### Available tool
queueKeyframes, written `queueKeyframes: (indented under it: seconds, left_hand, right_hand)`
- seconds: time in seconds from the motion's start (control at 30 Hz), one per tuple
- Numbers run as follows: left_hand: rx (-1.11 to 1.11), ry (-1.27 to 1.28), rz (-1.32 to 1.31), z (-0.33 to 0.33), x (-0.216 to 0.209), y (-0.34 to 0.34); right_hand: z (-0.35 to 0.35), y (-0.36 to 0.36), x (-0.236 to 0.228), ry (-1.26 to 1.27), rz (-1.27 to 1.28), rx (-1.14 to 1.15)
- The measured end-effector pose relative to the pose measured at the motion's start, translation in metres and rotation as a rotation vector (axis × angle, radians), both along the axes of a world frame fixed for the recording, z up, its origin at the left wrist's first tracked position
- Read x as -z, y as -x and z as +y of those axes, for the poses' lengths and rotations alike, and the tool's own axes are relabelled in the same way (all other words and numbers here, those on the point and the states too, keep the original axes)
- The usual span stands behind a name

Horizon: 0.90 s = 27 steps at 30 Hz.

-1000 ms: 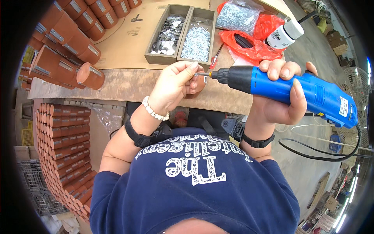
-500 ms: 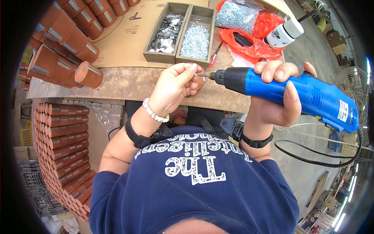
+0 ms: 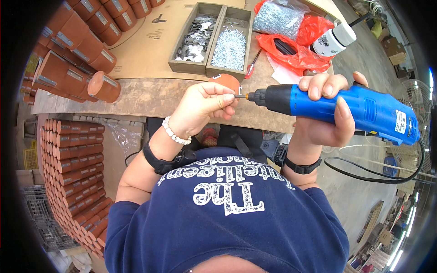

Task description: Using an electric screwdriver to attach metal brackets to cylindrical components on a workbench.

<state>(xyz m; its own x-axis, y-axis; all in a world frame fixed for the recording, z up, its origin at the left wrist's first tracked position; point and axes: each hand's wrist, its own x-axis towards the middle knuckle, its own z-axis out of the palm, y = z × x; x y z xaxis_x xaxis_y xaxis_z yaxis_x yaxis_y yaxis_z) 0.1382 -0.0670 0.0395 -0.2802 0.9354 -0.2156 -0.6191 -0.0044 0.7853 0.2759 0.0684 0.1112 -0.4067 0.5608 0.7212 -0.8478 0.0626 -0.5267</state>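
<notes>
A blue electric screwdriver (image 3: pixel 359 111) lies almost level in my right hand (image 3: pixel 327 107), fingers wrapped round its body and bit pointing left. At the tip of its bit (image 3: pixel 241 96), the thumb and fingers of my left hand (image 3: pixel 207 102) are pinched together. Whatever small piece they hold is too small and covered to make out. Just behind these fingertips, a terracotta-coloured pot (image 3: pixel 227 82) rests on the table, partly hidden by my left hand, with small metal bits showing on it.
On the wooden table (image 3: pixel 150 98) stand a wooden box of flat metal pieces (image 3: pixel 195 43) and one of screws (image 3: pixel 229 50). Red plastic bags (image 3: pixel 291 54), a bag of screws (image 3: pixel 277 20) and a white bottle (image 3: pixel 333 40) lie farther right. Stacked pots (image 3: pixel 75 168) stand at left.
Both hands have moved slightly toward me, away from the pot, and the screwdriver has shifted a little right. More of the pot behind my left fingertips now shows.
</notes>
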Motion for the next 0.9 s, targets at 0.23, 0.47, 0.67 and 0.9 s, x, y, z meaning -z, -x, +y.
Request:
queueKeyframes:
  seconds: [0.23, 0.47, 0.67, 0.9]
  left_hand:
    - [0.023, 0.026, 0.109, 0.002, -0.005, -0.007]
    - [0.022, -0.098, 0.370, 0.009, 0.000, -0.009]
    - [-0.282, -0.205, 0.781, 0.016, 0.009, 0.008]
    - [-0.263, 0.288, 1.548, 0.023, 0.029, -0.009]
  right_hand:
    - [0.000, -0.003, -0.004, -0.042, 0.011, -0.020]
    - [0.006, -0.009, -0.003, -0.017, 0.016, 0.020]
    - [0.011, -0.010, 0.003, 0.052, 0.009, 0.058]
    - [0.014, -0.010, 0.005, 0.060, 0.027, 0.087]
